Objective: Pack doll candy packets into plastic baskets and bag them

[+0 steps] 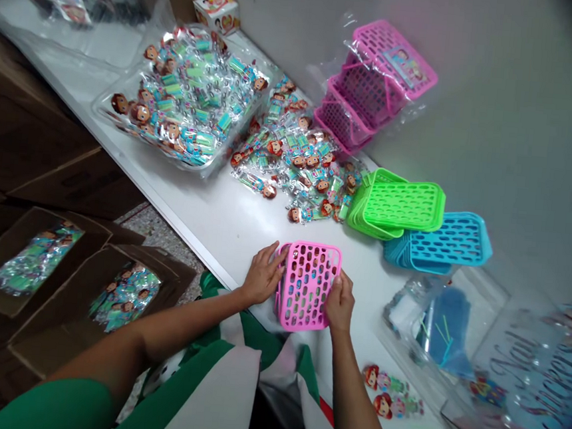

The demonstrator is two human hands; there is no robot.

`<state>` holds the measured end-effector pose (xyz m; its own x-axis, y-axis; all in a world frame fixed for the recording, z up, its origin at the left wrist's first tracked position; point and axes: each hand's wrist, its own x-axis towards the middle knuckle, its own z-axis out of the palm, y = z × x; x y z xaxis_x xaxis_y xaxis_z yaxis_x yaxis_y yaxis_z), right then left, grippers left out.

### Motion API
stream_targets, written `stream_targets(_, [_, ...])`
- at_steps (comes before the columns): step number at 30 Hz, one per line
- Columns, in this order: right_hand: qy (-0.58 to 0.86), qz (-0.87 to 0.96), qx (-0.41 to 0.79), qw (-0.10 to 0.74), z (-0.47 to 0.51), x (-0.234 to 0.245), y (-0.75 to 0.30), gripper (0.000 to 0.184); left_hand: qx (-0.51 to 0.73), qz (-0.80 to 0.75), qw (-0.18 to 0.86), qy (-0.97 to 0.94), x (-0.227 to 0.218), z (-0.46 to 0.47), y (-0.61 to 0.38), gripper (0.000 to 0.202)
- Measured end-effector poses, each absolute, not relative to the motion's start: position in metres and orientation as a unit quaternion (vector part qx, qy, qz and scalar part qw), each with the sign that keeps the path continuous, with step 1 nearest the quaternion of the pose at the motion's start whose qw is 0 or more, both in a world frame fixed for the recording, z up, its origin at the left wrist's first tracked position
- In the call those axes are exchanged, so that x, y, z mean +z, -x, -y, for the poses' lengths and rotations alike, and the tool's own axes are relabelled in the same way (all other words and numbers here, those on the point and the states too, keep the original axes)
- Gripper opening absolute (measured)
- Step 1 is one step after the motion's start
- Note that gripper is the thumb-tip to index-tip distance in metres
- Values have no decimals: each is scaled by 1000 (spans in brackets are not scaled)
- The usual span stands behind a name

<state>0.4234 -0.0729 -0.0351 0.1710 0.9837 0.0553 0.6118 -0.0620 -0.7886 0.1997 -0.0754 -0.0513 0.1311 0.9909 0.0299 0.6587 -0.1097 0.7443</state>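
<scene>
A pink plastic basket [308, 286] with a slotted lid sits at the table's near edge, in front of my body. Small colourful contents show through its slots. My left hand [263, 274] holds its left side, fingertips at the lid's upper left edge. Against the right side, my right hand [340, 301] grips the rim with the thumb on top. Beyond it spreads a loose pile of small clear packets [311, 160] printed with doll figures. More such packets fill a clear plastic tub [205, 161] to the upper left.
Stacked green baskets [402, 204], blue baskets [449, 239] and bagged pink baskets [372, 88] stand along the wall. At right are a clear bin [392, 317] and doll cutouts [393, 394]. Cardboard boxes [65, 222] with packets stand lower left. A small printed box [217, 11] is at the back.
</scene>
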Motion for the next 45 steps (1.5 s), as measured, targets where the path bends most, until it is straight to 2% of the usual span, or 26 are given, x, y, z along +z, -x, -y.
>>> stream_targets(6, [674, 654, 199, 281, 70, -34, -417, 40, 279, -571, 309, -707, -60, 72, -200, 46])
stream_targets(11, [697, 662, 157, 228, 70, -33, -408, 41, 397, -538, 364, -648, -65, 76, -196, 41])
stream_targets(16, [722, 656, 132, 176, 69, -34, -404, 43, 466, -546, 432, -545, -58, 76, -196, 34])
stream_targets(21, [733, 650, 130, 151, 68, -33, -401, 44, 453, -617, 431, -479, -56, 68, -212, 50])
stream_targets(28, [710, 631, 206, 236, 65, -36, -403, 48, 403, -636, 343, -562, -64, 61, -222, 49])
stream_targets(36, [672, 456, 476, 336, 52, -39, -418, 48, 257, -518, 201, -791, -53, 48, -212, 55])
stream_targets(39, [668, 416, 493, 370, 49, -41, -418, 45, 229, -514, 184, -806, -49, 40, -210, 51])
stream_targets(45, [656, 336, 541, 405, 45, -38, -413, 39, 177, -501, 156, -833, -38, 28, -214, 61])
